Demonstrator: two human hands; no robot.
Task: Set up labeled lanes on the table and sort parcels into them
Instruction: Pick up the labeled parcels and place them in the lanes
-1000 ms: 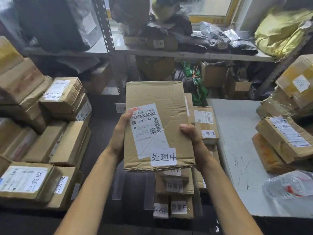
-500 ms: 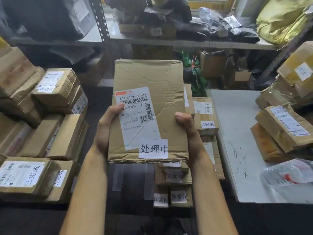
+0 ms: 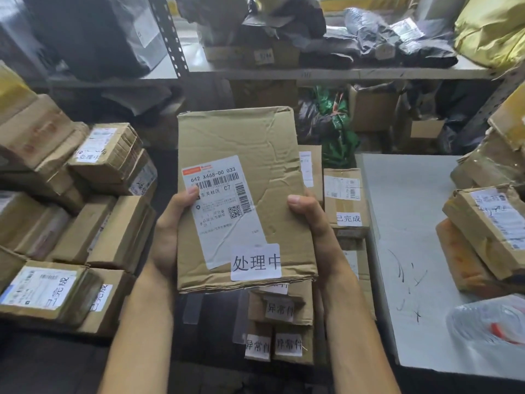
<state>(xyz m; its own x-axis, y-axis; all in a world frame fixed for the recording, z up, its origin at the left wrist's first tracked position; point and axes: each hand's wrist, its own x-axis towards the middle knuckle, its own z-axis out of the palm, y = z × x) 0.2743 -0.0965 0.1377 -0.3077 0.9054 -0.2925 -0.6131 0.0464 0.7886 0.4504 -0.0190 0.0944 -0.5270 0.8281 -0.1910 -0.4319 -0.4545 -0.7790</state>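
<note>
A flat, creased cardboard parcel (image 3: 241, 155) is held up in front of me at the centre. It carries a white shipping label and a white tag reading 处理中 (image 3: 255, 262). My left hand (image 3: 167, 228) grips its left edge, thumb on the shipping label. My right hand (image 3: 312, 226) grips its right edge, thumb on the cardboard. Below it on the dark table lie small parcels tagged 异常件 (image 3: 279, 309). A parcel tagged 已完成 (image 3: 345, 194) lies just right of the held one.
Stacked cardboard parcels (image 3: 113, 155) fill the left side, some tagged 已完成 (image 3: 42, 291). A white table (image 3: 403, 211) at the right holds more parcels (image 3: 488, 223) and a clear plastic bag (image 3: 488, 325). Metal shelving (image 3: 326, 72) with bags and boxes runs behind.
The held parcel has dropped lower and come nearer to me between the first frame and now; both hands keep the same grip on its edges.
</note>
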